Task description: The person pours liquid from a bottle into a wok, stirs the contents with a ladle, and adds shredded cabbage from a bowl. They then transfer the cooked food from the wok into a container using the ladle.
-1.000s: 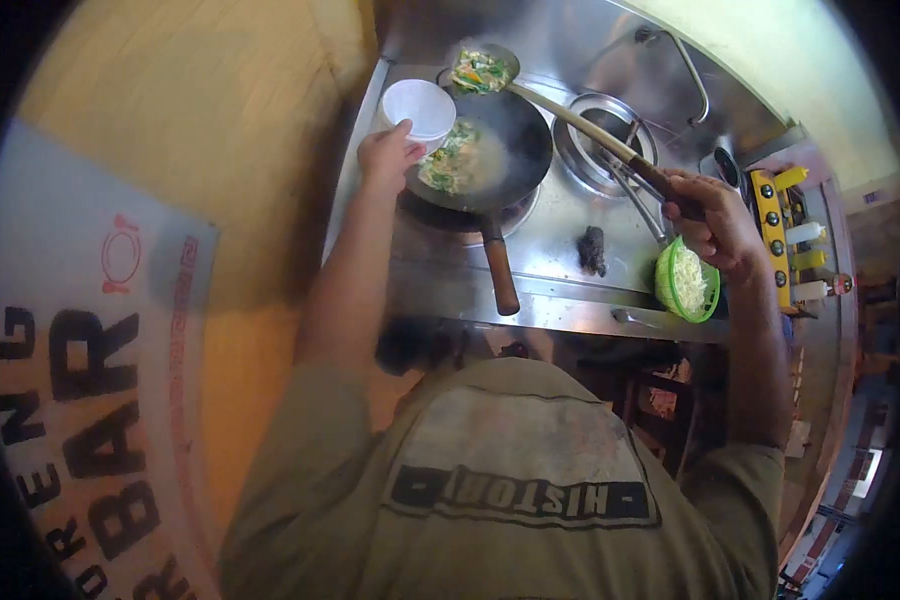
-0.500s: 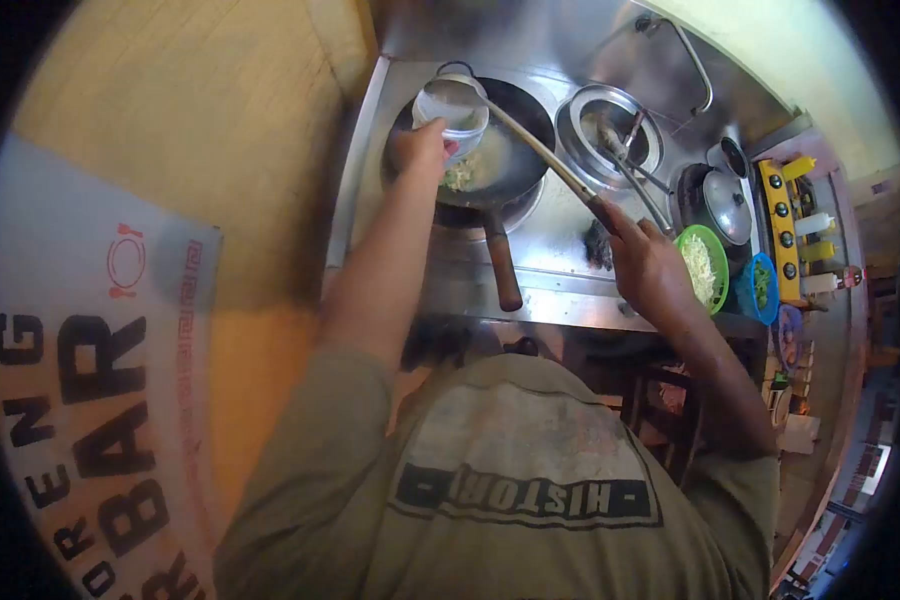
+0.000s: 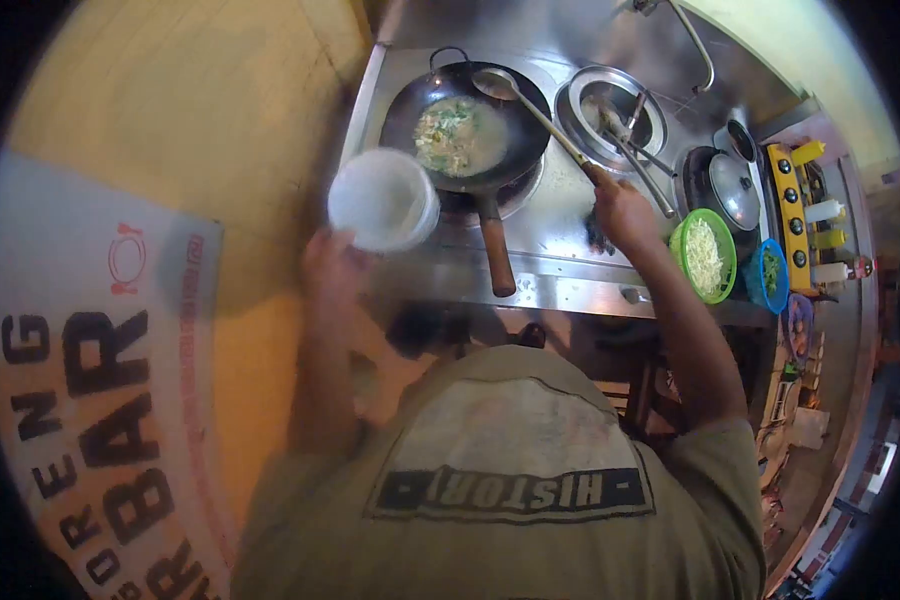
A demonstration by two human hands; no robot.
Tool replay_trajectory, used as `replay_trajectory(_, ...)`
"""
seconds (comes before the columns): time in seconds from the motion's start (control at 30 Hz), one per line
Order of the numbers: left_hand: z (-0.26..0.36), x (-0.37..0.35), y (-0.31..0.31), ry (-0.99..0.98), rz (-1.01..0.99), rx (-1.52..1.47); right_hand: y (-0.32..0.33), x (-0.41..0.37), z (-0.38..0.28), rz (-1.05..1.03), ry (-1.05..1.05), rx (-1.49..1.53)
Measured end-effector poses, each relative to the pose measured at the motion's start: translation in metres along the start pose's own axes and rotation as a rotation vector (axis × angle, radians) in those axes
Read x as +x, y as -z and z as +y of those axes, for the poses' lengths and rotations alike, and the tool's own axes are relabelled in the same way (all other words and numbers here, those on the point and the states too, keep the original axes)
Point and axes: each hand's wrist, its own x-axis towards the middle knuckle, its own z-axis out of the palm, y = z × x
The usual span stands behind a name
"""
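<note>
Steel worktop [image 3: 553,283] is carrying the wok [image 3: 467,130], just left of which the left hand [image 3: 332,262] is holding a tub [image 3: 383,199] off the heat, while the right hand [image 3: 620,210] is gripping the ladle [image 3: 543,125] by its far handle end, bowl resting in the wok.

Mostly steel grey, with pops of green, blue and yellow

Black wok [image 3: 518,135] with pale yellow-and-green food [image 3: 448,135], silver ladle [image 3: 497,83], milky white tub [image 3: 382,200], grey steel surface [image 3: 560,235]. Bright green basket [image 3: 682,262] of white shreds, blue basket [image 3: 752,285] of dark greens, yellow panel [image 3: 796,215] with black knobs. Shirt [image 3: 510,420] is khaki with a black stripe and pale lettering. Banner [image 3: 80,300] is white with black letters and a red logo.
</note>
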Motion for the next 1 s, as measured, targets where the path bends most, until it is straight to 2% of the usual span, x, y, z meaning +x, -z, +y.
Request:
replay_trajectory(0.07, -0.004, -0.033, 0.03, 0.012, 0.025, 0.087, -0.009, 0.007, -0.004, -0.034, 0.047, -0.066)
replay_trajectory(0.13, -0.005, -0.055, 0.039, 0.027, 0.054, 0.174, -0.007, 0.003, -0.017, -0.248, -0.044, 0.041)
replay_trajectory(0.17, -0.005, -0.066, 0.036, 0.009, 0.123, 0.118, -0.013, -0.003, -0.016, -0.176, 0.057, 0.198)
replay_trajectory(0.2, -0.006, -0.073, 0.035, -0.01, 0.189, 0.061, -0.021, -0.005, -0.015, -0.185, 0.064, 0.194)
replay_trajectory(0.27, -0.01, -0.074, 0.039, -0.036, 0.211, 0.02, -0.014, -0.008, -0.031, -0.195, 0.129, 0.431)
replay_trajectory(0.3, -0.011, -0.071, 0.04, -0.067, 0.224, -0.015, -0.007, -0.008, -0.039, -0.477, -0.29, 0.802)
replay_trajectory(0.33, -0.017, -0.064, 0.053, -0.073, 0.225, -0.019, -0.01, -0.006, -0.038, -0.475, -0.282, 0.8)
replay_trajectory(0.4, -0.026, -0.042, 0.086, -0.108, 0.23, 0.254, -0.016, -0.002, -0.033, -0.703, -0.536, 1.46)
replay_trajectory(0.43, -0.017, -0.042, 0.071, -0.113, 0.227, 0.256, -0.012, -0.002, -0.039, -0.668, -0.647, 1.538)
replay_trajectory(0.5, 0.005, -0.043, 0.027, -0.022, 0.329, 0.09, -0.009, 0.0, -0.04, -0.67, -0.682, 1.578)
replay_trajectory(0.53, -0.005, -0.024, 0.042, -0.025, 0.322, 0.094, -0.007, 0.001, -0.04, -0.675, -0.72, 1.616)
replay_trajectory(0.6, -0.036, 0.028, 0.084, -0.811, 0.078, 1.149, -0.002, 0.003, -0.035, -0.666, -0.689, 1.616)
replay_trajectory(0.7, -0.025, 0.055, 0.051, -0.784, 0.042, 1.216, 0.018, 0.004, -0.026, -0.654, -0.613, 1.575)
replay_trajectory(0.73, -0.015, 0.057, 0.025, -0.798, 0.038, 1.207, 0.03, 0.007, -0.025, -0.656, -0.567, 1.539)
replay_trajectory(0.8, 0.008, 0.058, -0.033, -0.089, 0.139, -0.004, 0.073, 0.005, -0.032, -0.623, -0.562, 1.503)
replay_trajectory(0.93, -0.017, 0.121, -0.057, -0.173, 0.109, -0.045, 0.121, 0.007, -0.025, -0.506, -0.576, 1.417)
replay_trajectory(1.0, -0.025, 0.147, -0.071, -0.153, 0.22, 0.009, 0.155, 0.002, -0.026, -0.464, -0.529, 1.421)
